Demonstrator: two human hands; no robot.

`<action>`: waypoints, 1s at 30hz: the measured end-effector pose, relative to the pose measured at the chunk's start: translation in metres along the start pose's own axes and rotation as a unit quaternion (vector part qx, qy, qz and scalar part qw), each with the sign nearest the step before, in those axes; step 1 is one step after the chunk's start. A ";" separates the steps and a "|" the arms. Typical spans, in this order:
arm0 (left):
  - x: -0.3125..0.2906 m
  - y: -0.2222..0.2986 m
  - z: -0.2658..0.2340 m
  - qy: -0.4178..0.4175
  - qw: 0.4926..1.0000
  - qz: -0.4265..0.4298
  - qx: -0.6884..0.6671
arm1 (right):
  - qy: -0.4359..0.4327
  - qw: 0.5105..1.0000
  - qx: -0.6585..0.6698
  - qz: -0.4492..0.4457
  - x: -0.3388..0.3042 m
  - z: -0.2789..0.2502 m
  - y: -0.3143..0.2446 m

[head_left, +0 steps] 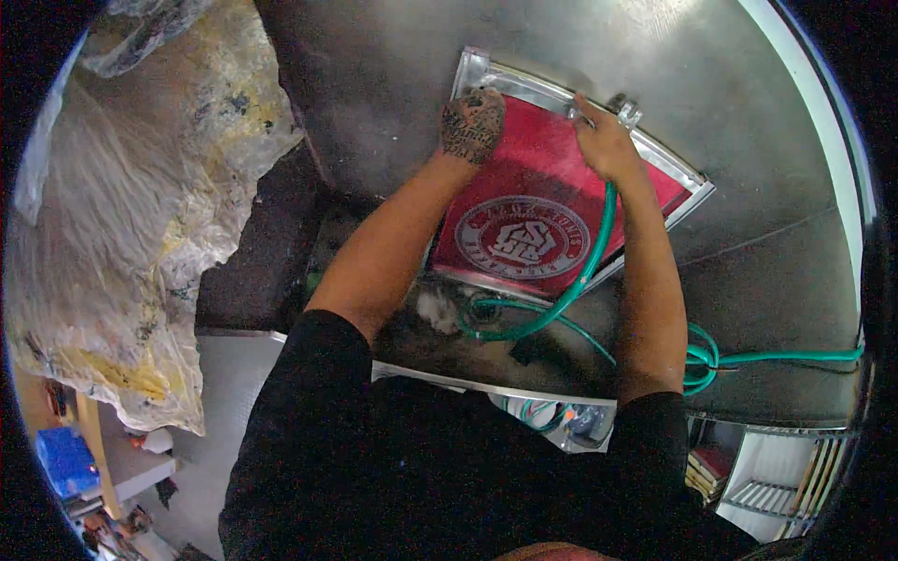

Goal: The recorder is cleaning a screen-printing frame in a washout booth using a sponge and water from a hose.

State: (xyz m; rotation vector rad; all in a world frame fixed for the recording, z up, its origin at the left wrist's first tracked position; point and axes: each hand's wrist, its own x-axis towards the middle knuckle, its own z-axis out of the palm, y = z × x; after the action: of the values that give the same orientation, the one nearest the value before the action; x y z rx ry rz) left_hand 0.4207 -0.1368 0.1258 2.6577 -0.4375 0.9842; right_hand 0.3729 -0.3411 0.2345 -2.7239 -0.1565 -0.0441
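A screen-printing frame (687, 201) with a silvery metal border and red mesh leans against the metal back wall. Its mesh bears a pale round emblem (522, 237). My left hand (474, 126), tattooed across the back, is closed at the frame's upper left corner; its fingertips are partly hidden. Over the frame's upper right part, my right hand (608, 145) is wrapped round the end of a green hose (606, 220). From that hand the hose hangs in a loop across the emblem's right side and the frame's lower edge.
Stained plastic sheeting (140, 215) hangs on the left. The metal basin's front rim (449, 379) runs close to my body. More hose (776, 356) lies knotted at the right. Shelving (786, 477) stands lower right, and a blue object (67, 461) sits lower left.
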 end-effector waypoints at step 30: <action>-0.326 0.193 0.307 -0.287 0.789 0.078 -0.538 | -0.035 0.994 -0.009 -0.099 -0.008 -0.005 0.005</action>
State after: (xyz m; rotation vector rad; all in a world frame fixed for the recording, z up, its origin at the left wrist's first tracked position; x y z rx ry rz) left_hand 0.2927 -0.3621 -0.2875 1.7579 -0.9850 -0.1580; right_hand 0.3660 -0.3481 0.2363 -2.7198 -0.4474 -0.0074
